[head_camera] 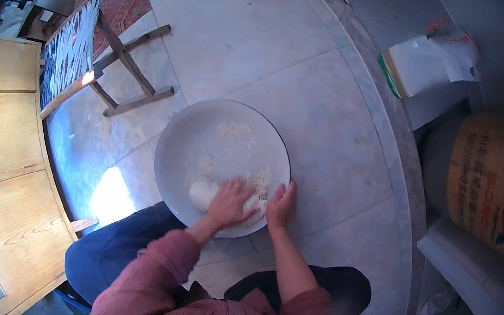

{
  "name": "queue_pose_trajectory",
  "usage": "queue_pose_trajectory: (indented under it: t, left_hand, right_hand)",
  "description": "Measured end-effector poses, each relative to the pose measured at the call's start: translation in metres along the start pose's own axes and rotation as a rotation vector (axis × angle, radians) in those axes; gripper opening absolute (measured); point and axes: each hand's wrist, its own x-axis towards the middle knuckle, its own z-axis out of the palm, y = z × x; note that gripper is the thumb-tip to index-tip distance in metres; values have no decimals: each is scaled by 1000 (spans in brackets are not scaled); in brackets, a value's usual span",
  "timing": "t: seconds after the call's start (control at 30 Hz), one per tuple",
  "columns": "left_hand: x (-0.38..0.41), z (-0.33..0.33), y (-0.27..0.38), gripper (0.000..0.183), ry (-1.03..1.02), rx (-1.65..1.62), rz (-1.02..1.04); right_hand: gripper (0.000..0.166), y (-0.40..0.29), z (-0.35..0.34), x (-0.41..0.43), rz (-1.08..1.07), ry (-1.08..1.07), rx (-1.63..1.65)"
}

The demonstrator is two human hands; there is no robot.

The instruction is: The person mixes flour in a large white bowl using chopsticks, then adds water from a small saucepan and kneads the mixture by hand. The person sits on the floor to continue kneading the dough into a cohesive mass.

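A wide white basin with a dark rim (179,122) sits low in front of me, between and just beyond my knees. In its near part lies a pale lump of dough (200,195), with loose crumbs and flour (236,130) scattered over the bottom. My left hand (231,203) lies spread, palm down, on the dough, fingers pointing away from me. My right hand (281,206) grips the right side of the basin's rim, its fingers partly hidden by the wall and the hand itself.
A folding stool with a woven seat (73,47) stands at upper left, beyond a low wooden cabinet (6,130). A stone step edge (383,128) curves along the right. Past it are a tied plastic bag (434,62) and a printed sack (490,183).
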Motion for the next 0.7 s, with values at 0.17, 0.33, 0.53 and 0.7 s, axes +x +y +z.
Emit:
queue_pose_trajectory:
  t: [0.17,0.33,0.53,0.7]
  left_hand:
    - [1,23,-5,48,132,-56,-23]
    - [38,25,-26,38,89,-68,39]
    - [75,28,-47,26,25,-85,13]
    - [101,35,-37,35,18,-182,-123]
  right_hand:
    - [28,3,1,1,-27,-3,-22]
    - [32,-10,5,5,106,106,289]
    - [27,-10,-4,10,373,-170,133]
    - [25,-4,-10,12,417,-95,126]
